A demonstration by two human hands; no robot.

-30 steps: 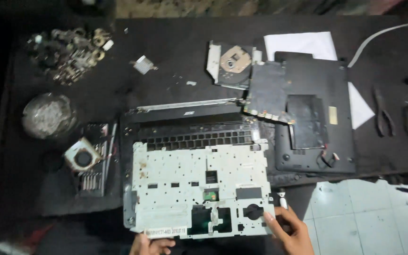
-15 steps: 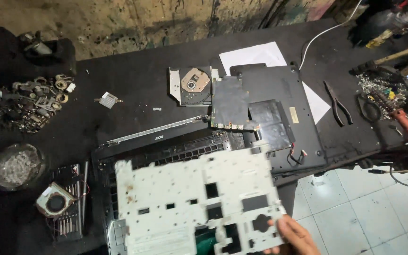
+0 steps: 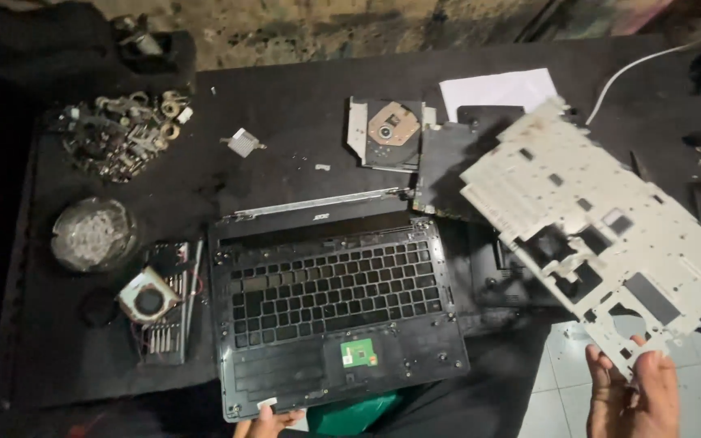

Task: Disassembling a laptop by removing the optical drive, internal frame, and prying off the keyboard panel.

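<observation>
the right hand (image 3: 633,389) is closed on one corner of a white metal frame plate (image 3: 602,219), fingers pinching its near edge; the plate hangs tilted in the air, to the right of the black laptop base (image 3: 334,312) and apart from it; it looks thin, flat and stiff, probably light, with many cut-out windows and small holes (its edges may be sharp), and its surface is dull and a little stained; held by one corner only it may swing or flex, so a grip on a long solid edge, away from the narrow bridges between the windows, seems safer; the left hand (image 3: 268,422) shows only its fingertips at the near edge of the laptop base, touching it; whether it grips cannot be told; the base is matt black plastic with the keyboard still in it and a small green board (image 3: 359,353) below the keys; left of the base lie a small fan (image 3: 149,298) and a round glass dish (image 3: 92,234); behind the base sits a disc drive (image 3: 389,130).
</observation>
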